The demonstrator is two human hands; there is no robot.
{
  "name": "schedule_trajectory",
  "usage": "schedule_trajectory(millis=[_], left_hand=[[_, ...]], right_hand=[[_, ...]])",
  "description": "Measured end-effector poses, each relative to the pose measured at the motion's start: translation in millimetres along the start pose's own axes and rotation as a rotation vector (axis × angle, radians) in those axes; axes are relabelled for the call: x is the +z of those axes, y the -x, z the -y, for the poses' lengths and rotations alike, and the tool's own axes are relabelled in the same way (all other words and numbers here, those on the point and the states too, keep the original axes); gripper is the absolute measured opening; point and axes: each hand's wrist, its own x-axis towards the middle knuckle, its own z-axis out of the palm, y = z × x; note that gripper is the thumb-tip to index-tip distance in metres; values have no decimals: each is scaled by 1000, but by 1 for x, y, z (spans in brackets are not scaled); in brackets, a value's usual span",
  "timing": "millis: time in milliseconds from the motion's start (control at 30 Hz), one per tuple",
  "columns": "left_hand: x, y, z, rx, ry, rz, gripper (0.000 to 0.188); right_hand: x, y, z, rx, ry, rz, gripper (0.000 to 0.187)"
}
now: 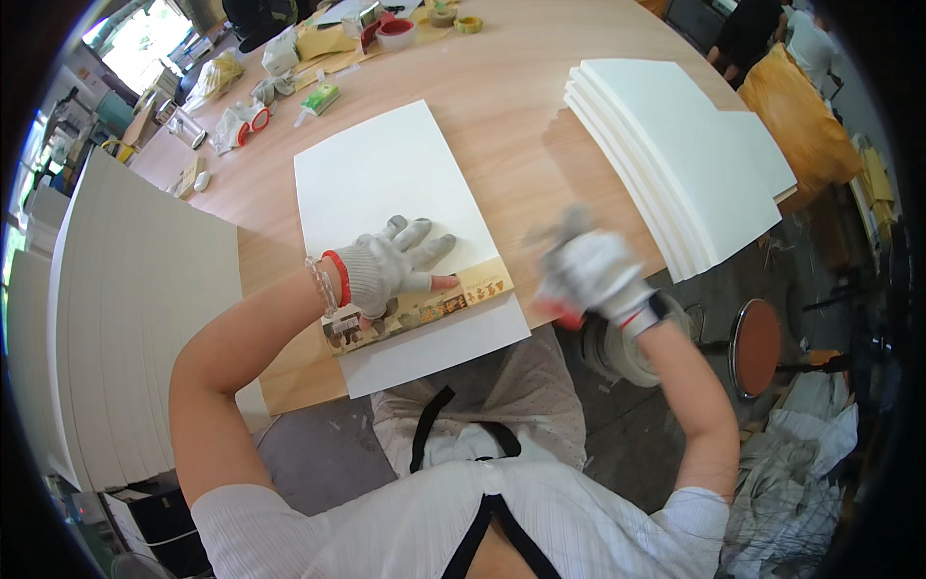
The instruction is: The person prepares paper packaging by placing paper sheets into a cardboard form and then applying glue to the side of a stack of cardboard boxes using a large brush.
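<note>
My left hand (391, 256), in a whitish knit glove with a red cuff, lies open with fingers spread. It presses on a white sheet or board (386, 174) and on a printed picture strip (444, 307) across its near end. White material (439, 347) shows below the strip, reaching past the table's front edge. To the right, beyond the table edge, is my gloved right hand (598, 270), badly blurred. Something red (567, 315) shows beside its fingers; I cannot make out what it is or whether it is held.
White boards (675, 154) are stacked at the right table edge, and a tall pile (145, 309) stands at the left. Tape rolls (395, 33), a green packet (320, 98) and red-handled scissors (258, 119) lie farther back. A round stool (754, 347) stands to the right.
</note>
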Motion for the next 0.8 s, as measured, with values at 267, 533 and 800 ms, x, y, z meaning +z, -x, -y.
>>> schedule_trajectory(millis=[267, 533, 800], left_hand=[[12, 9, 8, -148, 46, -167, 110], [117, 37, -32, -527, 484, -1087, 59], [128, -3, -104, 166, 3408, -610, 34]], right_hand=[[-7, -69, 33, 724, -891, 100, 31], [17, -103, 26, 795, -1278, 211, 47], [18, -147, 10, 706, -1931, 386, 39]])
